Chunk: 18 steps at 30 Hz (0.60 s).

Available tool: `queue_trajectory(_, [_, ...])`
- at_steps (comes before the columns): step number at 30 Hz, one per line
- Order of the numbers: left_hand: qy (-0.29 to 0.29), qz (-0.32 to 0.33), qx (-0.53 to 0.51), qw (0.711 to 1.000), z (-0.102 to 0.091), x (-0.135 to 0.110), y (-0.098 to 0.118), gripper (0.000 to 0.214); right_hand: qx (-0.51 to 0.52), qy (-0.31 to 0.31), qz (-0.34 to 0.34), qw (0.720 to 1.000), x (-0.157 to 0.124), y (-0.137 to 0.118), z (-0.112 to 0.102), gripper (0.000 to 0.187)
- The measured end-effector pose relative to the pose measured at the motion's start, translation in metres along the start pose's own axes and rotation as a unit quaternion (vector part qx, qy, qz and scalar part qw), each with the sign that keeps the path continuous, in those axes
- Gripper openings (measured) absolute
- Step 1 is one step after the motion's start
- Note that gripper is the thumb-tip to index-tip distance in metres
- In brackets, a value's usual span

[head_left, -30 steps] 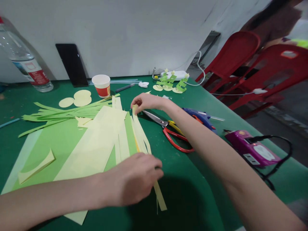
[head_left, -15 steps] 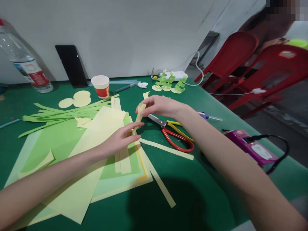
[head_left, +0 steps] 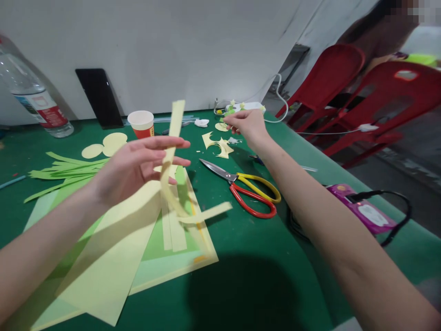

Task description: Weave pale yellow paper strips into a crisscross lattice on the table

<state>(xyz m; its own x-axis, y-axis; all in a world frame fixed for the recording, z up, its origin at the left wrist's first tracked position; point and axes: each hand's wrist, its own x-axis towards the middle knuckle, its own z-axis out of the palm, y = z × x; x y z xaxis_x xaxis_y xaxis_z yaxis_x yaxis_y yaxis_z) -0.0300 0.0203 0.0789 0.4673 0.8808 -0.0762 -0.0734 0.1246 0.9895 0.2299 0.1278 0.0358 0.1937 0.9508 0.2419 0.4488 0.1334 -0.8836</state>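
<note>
My left hand (head_left: 138, 168) is raised over the stacked paper, with a pale yellow paper strip (head_left: 178, 120) held among its loosely curled fingers. The strip stands up past the fingertips, and its lower part curves down and to the right. At the back, my right hand (head_left: 248, 125) reaches over small green paper figures (head_left: 230, 109) on round yellow bases. Its fingertips are pinched together; whatever is between them cannot be made out, and the hand covers some figures. Scissors (head_left: 225, 174) with one yellow and one red handle lie between my arms, near yellow paper scraps (head_left: 220, 146).
Pale yellow sheets (head_left: 113, 257), green strips (head_left: 65, 168) and round yellow discs (head_left: 115, 143) lie on the left. Behind stand a paper cup (head_left: 141, 122), a black phone (head_left: 99, 99) and a water bottle (head_left: 41, 99). A purple device (head_left: 361, 209) with a cable sits right; a person is beyond red chairs (head_left: 334, 82).
My left hand has risen and moved left, lifting the yellow paper strip off the table. My right hand has let go of the strip and moved back and right to the green paper figures.
</note>
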Motion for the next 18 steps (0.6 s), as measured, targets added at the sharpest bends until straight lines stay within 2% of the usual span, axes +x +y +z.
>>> queue_trajectory(4, [0.053,-0.04,0.024,0.998,-0.027,0.013,0.0,0.026,-0.094,0.023,-0.034,0.995,0.003,0.008,-0.002,0.019])
queue_trajectory(7, [0.07,-0.066,0.023,0.995,-0.036,0.022,-0.011,0.025,-0.119,-0.012,-0.088,0.989,-0.005,0.002,0.01,0.013])
queue_trajectory(10, [0.063,-0.076,0.009,0.995,-0.035,0.024,-0.015,0.025,-0.106,-0.082,-0.166,0.977,-0.022,-0.014,0.029,0.061])
queue_trajectory(11, [0.05,-0.082,0.004,0.995,-0.033,0.023,-0.015,0.025,-0.099,-0.114,-0.208,0.967,-0.028,-0.02,0.034,0.068])
queue_trajectory(12, [0.031,-0.092,-0.002,0.995,-0.032,0.022,-0.014,0.025,-0.096,-0.143,-0.286,0.943,-0.033,-0.026,0.039,0.07])
queue_trajectory(14, [-0.011,-0.111,-0.01,0.994,-0.029,0.02,-0.013,0.025,-0.106,-0.171,-0.41,0.89,-0.04,-0.036,0.046,0.064])
queue_trajectory(15, [-0.029,-0.117,-0.016,0.993,-0.028,0.019,-0.012,0.025,-0.115,-0.179,-0.455,0.865,-0.041,-0.039,0.048,0.054])
queue_trajectory(16, [-0.041,-0.119,-0.022,0.992,-0.027,0.019,-0.011,0.025,-0.125,-0.184,-0.481,0.848,-0.041,-0.041,0.05,0.041])
queue_trajectory(18, [-0.05,-0.117,-0.034,0.991,-0.025,0.017,-0.01,0.025,-0.136,-0.189,-0.494,0.838,-0.039,-0.041,0.052,0.018])
